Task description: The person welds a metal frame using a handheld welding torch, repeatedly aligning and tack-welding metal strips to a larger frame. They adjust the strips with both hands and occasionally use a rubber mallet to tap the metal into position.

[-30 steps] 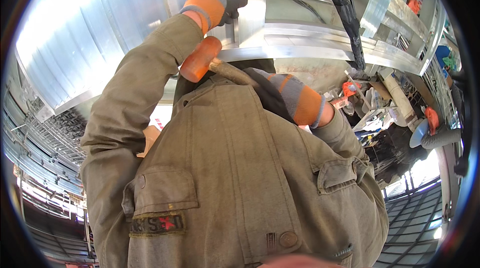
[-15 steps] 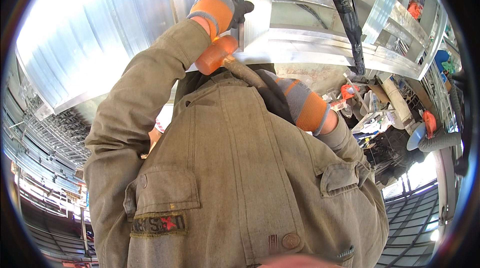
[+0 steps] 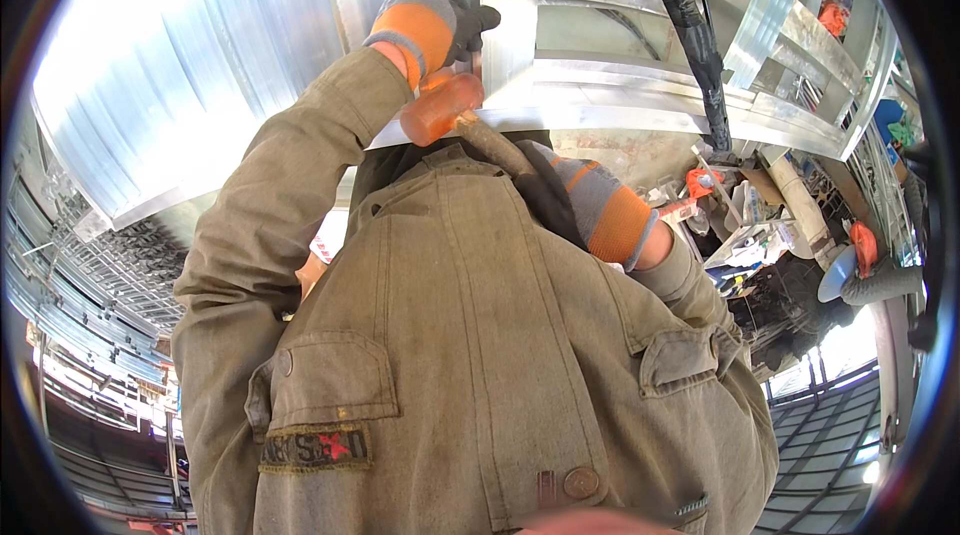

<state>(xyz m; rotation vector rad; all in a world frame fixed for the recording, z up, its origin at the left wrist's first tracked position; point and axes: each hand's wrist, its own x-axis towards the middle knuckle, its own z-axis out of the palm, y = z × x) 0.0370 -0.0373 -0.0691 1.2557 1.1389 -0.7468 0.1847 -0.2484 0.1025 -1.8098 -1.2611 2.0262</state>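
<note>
My right hand (image 3: 592, 197), in a grey and orange knit glove with a dark palm, is closed round the handle of an orange mallet (image 3: 442, 109). The mallet's translucent head lies just below my left wrist, in front of my jacket. My left hand (image 3: 432, 23) wears a matching glove with black fingers. Its fingers are curled at the seam between a ribbed metal sheet (image 3: 220, 55) and a flat metal strip (image 3: 507, 20), one digit pointing right. A short narrow metal piece (image 3: 476, 62) shows under those fingers; what they grip is mostly hidden.
To the right is a metal frame (image 3: 690, 100) with a black-wrapped bundle (image 3: 697, 55) leaning across it. Cluttered scraps and an orange bag (image 3: 862, 243) lie at lower right, beside a grey flexible hose (image 3: 880, 285). Stacked metal lengths (image 3: 70, 305) fill the far left.
The mallet head has shifted slightly up and to the right, nearer my left hand. My left hand has moved a little left and down.
</note>
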